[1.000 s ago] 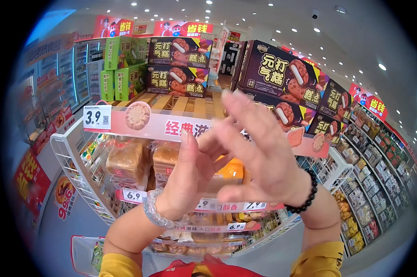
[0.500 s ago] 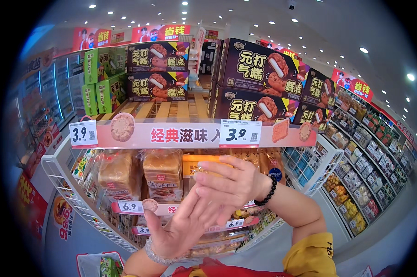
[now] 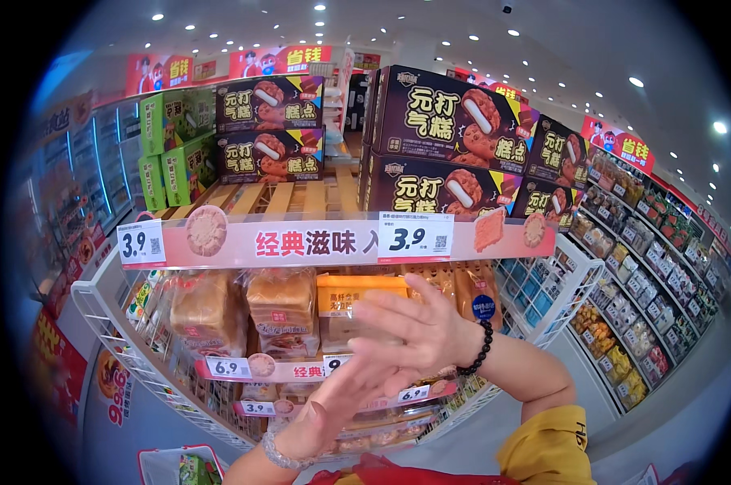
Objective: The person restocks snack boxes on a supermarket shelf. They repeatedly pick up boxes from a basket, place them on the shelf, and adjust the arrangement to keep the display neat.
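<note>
My right hand, with a black bead bracelet at its wrist, is held out in front of the rack with fingers spread, holding nothing. Just below and partly behind it is my left hand, wearing a clear bead bracelet; its fingers point toward the right palm, and their tips are hidden there. The hands overlap in view; whether they touch I cannot tell. Behind them, bagged bread loaves and a pack with an orange top stand on a shelf, apart from both hands.
Dark cake boxes and green boxes are stacked on the slatted top shelf. A pink label strip runs along its front edge. A basket sits at lower left. Stocked shelves line the right side.
My left hand has turned more edge-on and dropped slightly, its thumb drawn in. My right hand has shifted a little right and down, fingers spreading wider. The view has tilted slightly.
</note>
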`<action>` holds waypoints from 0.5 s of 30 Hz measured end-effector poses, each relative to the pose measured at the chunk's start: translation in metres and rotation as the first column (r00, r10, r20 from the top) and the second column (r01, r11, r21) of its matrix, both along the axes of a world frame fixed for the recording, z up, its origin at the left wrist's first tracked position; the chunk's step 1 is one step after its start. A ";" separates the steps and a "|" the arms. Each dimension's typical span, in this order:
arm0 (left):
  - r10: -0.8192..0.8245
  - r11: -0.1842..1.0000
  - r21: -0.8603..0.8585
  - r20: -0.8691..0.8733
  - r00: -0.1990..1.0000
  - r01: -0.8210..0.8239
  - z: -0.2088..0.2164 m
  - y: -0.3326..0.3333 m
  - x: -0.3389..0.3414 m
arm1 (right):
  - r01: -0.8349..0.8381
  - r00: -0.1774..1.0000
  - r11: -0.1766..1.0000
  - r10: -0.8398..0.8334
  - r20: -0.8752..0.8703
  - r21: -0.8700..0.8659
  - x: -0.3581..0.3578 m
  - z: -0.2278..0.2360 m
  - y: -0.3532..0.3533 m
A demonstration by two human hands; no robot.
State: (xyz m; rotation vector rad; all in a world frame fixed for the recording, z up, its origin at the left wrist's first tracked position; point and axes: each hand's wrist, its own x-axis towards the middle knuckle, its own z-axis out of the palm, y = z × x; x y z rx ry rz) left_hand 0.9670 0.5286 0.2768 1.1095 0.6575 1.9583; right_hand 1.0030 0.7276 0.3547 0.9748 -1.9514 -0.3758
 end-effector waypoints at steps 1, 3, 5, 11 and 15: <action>0.049 0.998 -0.025 -0.106 0.993 -0.052 0.003 -0.003 -0.002 | 0.041 0.999 0.996 -0.044 -0.028 -0.083 0.008 0.008 0.016; 0.179 0.980 -0.075 -0.090 0.980 -0.186 -0.006 -0.005 -0.004 | 0.049 0.978 0.956 -0.105 -0.181 -0.290 0.029 0.024 0.050; 0.226 0.955 -0.185 -0.043 0.973 -0.230 -0.020 -0.010 -0.014 | -0.068 0.902 0.896 -0.133 -0.411 -0.440 0.044 0.059 0.083; 0.304 0.943 -0.180 0.136 0.943 -0.278 -0.043 0.001 -0.016 | -0.410 0.838 0.119 -0.344 -0.425 -0.904 0.066 0.132 0.202; 0.268 0.958 -0.160 0.206 0.941 -0.238 -0.048 0.009 -0.016 | -0.241 0.939 -0.221 -0.299 -0.169 -0.945 0.079 0.138 0.273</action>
